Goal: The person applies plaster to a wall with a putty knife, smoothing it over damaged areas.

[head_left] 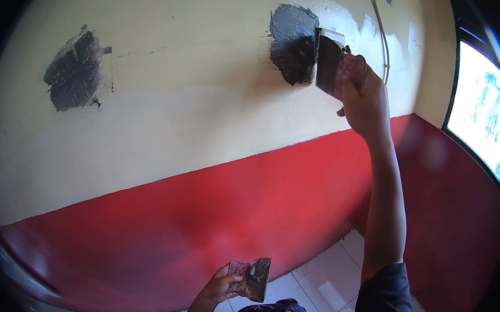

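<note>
High on the cream wall, my right hand point(368, 103) is closed round the reddish handle of a putty knife point(328, 63). Its wide dark blade stands at the right edge of a dark grey filler patch point(294, 41), by a small white wall plate point(333, 36). Whether the blade edge presses on the wall is hard to tell. Low down, near my body, my left hand point(217, 287) grips a second putty knife point(258, 279) with a reddish, smeared handle. Grey-brown paste coats its blade.
Another dark grey patch point(75, 71) marks the wall at the left. A cable point(382, 32) runs down the wall right of the plate. Red paint point(229, 212) covers the lower wall, above white floor tiles point(328, 281). A bright window point(482, 107) is at the far right.
</note>
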`<action>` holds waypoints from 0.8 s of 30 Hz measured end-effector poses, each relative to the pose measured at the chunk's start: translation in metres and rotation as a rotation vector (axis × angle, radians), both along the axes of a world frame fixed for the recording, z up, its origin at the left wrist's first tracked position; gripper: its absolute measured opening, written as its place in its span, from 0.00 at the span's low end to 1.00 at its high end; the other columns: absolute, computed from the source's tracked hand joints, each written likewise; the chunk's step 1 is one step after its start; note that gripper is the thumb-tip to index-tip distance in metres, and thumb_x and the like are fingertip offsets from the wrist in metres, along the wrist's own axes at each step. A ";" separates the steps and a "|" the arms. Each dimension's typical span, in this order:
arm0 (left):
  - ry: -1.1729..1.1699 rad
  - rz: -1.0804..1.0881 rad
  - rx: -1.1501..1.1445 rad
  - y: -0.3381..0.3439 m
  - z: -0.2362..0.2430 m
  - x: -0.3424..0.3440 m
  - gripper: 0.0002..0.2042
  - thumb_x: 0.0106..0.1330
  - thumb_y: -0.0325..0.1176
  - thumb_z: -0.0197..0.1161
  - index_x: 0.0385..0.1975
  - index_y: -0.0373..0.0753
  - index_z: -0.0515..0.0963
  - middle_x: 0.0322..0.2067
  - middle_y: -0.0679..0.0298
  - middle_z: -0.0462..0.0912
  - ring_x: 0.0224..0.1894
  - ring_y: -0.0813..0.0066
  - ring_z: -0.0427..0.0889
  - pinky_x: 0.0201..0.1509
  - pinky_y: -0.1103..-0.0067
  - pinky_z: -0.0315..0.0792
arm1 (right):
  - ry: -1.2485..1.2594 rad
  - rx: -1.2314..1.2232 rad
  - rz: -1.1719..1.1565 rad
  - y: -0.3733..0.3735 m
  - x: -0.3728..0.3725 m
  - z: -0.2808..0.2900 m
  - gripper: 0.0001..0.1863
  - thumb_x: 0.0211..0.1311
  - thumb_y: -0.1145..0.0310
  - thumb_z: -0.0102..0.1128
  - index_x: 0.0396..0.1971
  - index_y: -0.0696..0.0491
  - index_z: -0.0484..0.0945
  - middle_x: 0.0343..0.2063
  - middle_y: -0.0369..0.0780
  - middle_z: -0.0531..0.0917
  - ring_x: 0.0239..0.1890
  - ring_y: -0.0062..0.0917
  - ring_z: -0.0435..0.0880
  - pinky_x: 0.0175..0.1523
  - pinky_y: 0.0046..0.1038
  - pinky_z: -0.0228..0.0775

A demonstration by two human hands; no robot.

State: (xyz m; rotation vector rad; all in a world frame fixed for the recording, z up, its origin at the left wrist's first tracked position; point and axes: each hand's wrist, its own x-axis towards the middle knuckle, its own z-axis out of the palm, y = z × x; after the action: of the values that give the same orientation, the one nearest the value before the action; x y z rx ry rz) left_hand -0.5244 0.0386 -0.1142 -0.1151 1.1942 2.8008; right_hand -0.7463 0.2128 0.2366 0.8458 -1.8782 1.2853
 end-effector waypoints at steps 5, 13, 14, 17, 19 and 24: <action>0.069 -0.096 0.101 -0.022 -0.013 0.010 0.27 0.56 0.19 0.46 0.58 0.35 0.55 0.51 0.51 0.70 0.47 0.59 0.78 0.47 0.63 0.78 | 0.093 0.001 -0.052 -0.013 0.005 0.018 0.18 0.68 0.61 0.39 0.31 0.61 0.72 0.11 0.42 0.74 0.12 0.27 0.76 0.22 0.29 0.69; 0.062 -0.074 0.113 -0.066 -0.016 0.053 0.27 0.55 0.19 0.46 0.58 0.35 0.54 0.50 0.50 0.70 0.48 0.58 0.78 0.46 0.63 0.79 | 0.079 0.010 -0.128 -0.050 0.037 0.017 0.18 0.69 0.61 0.39 0.30 0.60 0.72 0.12 0.42 0.75 0.12 0.25 0.75 0.22 0.29 0.68; 0.058 -0.079 0.117 -0.068 -0.019 0.056 0.27 0.55 0.19 0.46 0.58 0.35 0.54 0.50 0.50 0.70 0.47 0.58 0.78 0.45 0.63 0.79 | 0.104 0.032 -0.158 -0.051 0.033 0.017 0.15 0.66 0.64 0.40 0.37 0.60 0.72 0.15 0.40 0.75 0.13 0.22 0.75 0.20 0.26 0.70; 0.065 -0.089 0.104 -0.072 -0.021 0.064 0.28 0.55 0.19 0.46 0.59 0.35 0.54 0.51 0.50 0.70 0.48 0.58 0.78 0.46 0.63 0.78 | 0.143 0.096 -0.235 -0.055 0.028 0.021 0.16 0.64 0.66 0.42 0.46 0.59 0.72 0.19 0.37 0.76 0.16 0.19 0.76 0.18 0.22 0.72; 0.075 -0.093 0.089 -0.075 -0.020 0.067 0.28 0.55 0.19 0.46 0.59 0.35 0.54 0.51 0.50 0.70 0.48 0.59 0.78 0.47 0.63 0.78 | 0.156 0.139 -0.281 -0.058 0.034 0.022 0.17 0.64 0.66 0.42 0.47 0.58 0.71 0.20 0.37 0.76 0.17 0.19 0.77 0.18 0.22 0.72; 0.115 -0.068 0.113 -0.088 -0.019 0.072 0.27 0.55 0.19 0.45 0.59 0.33 0.55 0.52 0.51 0.70 0.52 0.61 0.76 0.53 0.63 0.75 | -0.330 0.115 0.064 -0.069 0.051 0.036 0.24 0.62 0.70 0.44 0.60 0.51 0.62 0.34 0.36 0.77 0.37 0.19 0.78 0.37 0.26 0.75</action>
State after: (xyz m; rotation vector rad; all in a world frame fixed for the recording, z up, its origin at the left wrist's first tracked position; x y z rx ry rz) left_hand -0.4521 -0.0495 -0.1328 0.0947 1.0363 2.8406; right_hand -0.6955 0.1438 0.2725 0.7951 -2.2166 1.4366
